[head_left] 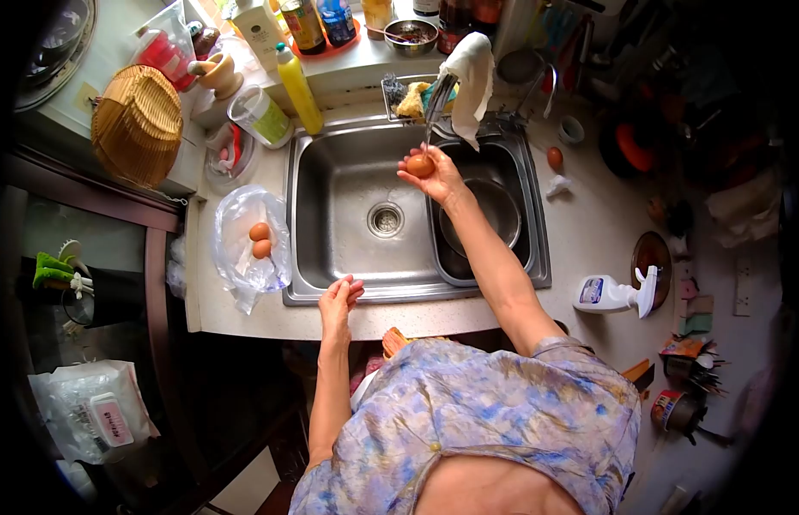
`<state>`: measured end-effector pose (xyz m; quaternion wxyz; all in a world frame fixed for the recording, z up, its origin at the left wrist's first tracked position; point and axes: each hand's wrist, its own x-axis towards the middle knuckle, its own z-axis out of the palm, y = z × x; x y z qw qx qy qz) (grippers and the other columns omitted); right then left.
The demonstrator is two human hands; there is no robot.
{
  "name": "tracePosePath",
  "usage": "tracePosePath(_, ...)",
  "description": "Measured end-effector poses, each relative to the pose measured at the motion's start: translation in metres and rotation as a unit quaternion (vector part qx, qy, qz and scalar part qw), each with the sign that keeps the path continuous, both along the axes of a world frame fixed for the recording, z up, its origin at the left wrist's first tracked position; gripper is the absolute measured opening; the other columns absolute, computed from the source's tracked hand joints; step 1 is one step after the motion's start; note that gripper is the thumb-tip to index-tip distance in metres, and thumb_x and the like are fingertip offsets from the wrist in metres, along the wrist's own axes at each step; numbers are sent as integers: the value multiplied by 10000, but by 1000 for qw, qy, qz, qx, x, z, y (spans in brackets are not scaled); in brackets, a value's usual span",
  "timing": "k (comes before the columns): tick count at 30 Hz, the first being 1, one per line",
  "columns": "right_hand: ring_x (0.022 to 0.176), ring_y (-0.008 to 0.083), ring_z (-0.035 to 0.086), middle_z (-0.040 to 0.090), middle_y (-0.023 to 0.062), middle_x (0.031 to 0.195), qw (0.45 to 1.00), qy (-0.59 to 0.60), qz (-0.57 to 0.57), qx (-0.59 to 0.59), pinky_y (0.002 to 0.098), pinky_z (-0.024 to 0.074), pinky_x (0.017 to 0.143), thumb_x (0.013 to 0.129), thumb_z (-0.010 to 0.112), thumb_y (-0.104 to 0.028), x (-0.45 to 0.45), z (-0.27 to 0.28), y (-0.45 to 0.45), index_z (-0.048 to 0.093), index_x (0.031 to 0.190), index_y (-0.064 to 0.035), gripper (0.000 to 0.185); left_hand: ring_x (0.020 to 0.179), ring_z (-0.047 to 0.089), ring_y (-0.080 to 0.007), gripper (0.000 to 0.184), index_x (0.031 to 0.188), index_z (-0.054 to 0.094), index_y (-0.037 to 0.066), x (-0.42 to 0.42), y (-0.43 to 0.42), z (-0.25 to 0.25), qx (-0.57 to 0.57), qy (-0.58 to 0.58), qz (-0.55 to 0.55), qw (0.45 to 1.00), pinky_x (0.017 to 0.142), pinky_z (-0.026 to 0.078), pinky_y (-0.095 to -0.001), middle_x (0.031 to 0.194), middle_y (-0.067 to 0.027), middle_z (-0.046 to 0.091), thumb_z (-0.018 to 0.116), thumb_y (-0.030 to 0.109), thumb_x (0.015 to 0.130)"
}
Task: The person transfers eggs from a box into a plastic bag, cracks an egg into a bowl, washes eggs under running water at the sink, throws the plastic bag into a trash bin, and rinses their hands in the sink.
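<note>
My right hand (434, 178) holds a brown egg (420, 165) below the running faucet (437, 101), over the divider between the sink basins. Water falls onto the egg. My left hand (339, 300) is at the front rim of the large basin (331, 206), fingers curled with the tips close together; whether they hold anything is too small to tell. Two brown eggs (260, 232) lie in a clear plastic bag (232, 225) left of the sink. Another egg (555, 158) rests on the counter to the right. A metal bowl (505, 215) sits in the small basin.
A white cloth (470, 73) hangs over the faucet. Behind the sink stand a yellow bottle (299, 90) and a sponge rack (410, 99). A white spray bottle (607, 294) lies at the right; a plastic container (260, 116) and wicker basket (137, 126) are at the left.
</note>
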<state>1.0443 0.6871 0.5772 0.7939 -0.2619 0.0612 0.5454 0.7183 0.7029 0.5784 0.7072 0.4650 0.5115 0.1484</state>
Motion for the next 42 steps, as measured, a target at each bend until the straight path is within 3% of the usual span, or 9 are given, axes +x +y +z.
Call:
tracePosePath(2, 680, 240, 600, 582, 106, 789, 997, -70, 13, -14, 315, 511, 557, 769, 612, -111, 0, -8, 5, 521, 891, -82, 155, 814, 624, -143, 294, 1106, 535, 52, -1, 2, -3, 8, -21, 5, 1000, 694, 439, -234, 929, -73, 646, 473, 246, 893)
tracePosePath(5, 444, 70, 372, 543, 57, 674, 993, -107, 47, -32, 173, 240, 326, 743, 661, -112, -4, 2, 6, 473, 793, -118, 195, 810, 624, -139, 286, 1103, 529, 55, -1, 4, -9, -4, -7, 3, 1000, 684, 444, -233, 927, -72, 646, 465, 243, 896)
tracePosePath(10, 431, 116, 477, 529, 54, 582, 991, -30, 29, -125, 189, 345, 344, 750, 649, -349, -6, 12, 13, 503, 743, -136, 258, 820, 626, -140, 295, 1104, 528, 45, 3, 5, 2, -4, -6, 8, 1000, 667, 433, -224, 934, -77, 645, 471, 243, 893)
tracePosePath(17, 588, 210, 585, 581, 103, 744, 995, -79, -27, -59, 325, 536, 536, 777, 597, -192, 2, -3, 16, 546, 819, -50, 157, 836, 625, -143, 292, 1104, 530, 60, 3, 8, 4, 0, 3, -7, 1000, 688, 439, -236, 941, -74, 647, 471, 254, 894)
tracePosePath(20, 602, 180, 571, 577, 124, 863, 999, 38, -19, 31, 267, 484, 460, 789, 627, -215, -2, 9, 11, 549, 862, -90, 165, 831, 627, -145, 291, 1103, 529, 55, 4, 9, 5, 0, 7, -8, 1000, 679, 440, -233, 944, -79, 646, 470, 248, 894)
tracePosePath(24, 541, 134, 517, 563, 113, 816, 999, -47, 23, 3, 205, 394, 376, 802, 607, -219, 0, 4, 6, 543, 871, -108, 145, 825, 629, -148, 292, 1105, 528, 49, 7, 9, 7, -2, 15, -7, 1000, 663, 438, -229, 950, -85, 644, 469, 241, 893)
tracePosePath(27, 414, 64, 328, 504, 70, 692, 995, 52, 60, 53, 145, 206, 302, 802, 605, -224, 2, 1, 6, 527, 852, -114, 143, 820, 631, -152, 294, 1107, 528, 47, 8, 9, 6, -4, 6, -15, 1000, 654, 436, -226, 947, -88, 645, 470, 239, 892)
tracePosePath(32, 571, 158, 531, 539, 75, 704, 997, 60, -24, -31, 231, 450, 421, 838, 519, -258, -7, 24, 8, 549, 846, -52, 208, 809, 634, -154, 290, 1102, 531, 48, 8, 12, 1, 1, 7, -15, 1000, 646, 435, -220, 941, -87, 647, 474, 237, 890)
tracePosePath(42, 625, 185, 584, 576, 142, 854, 997, -52, 18, 53, 249, 519, 524, 813, 590, -190, 1, 6, 7, 525, 938, -29, 214, 851, 622, -144, 297, 1114, 538, 70, 4, 11, 5, -1, 14, -19, 1000, 706, 431, -239, 957, -74, 642, 475, 254, 890)
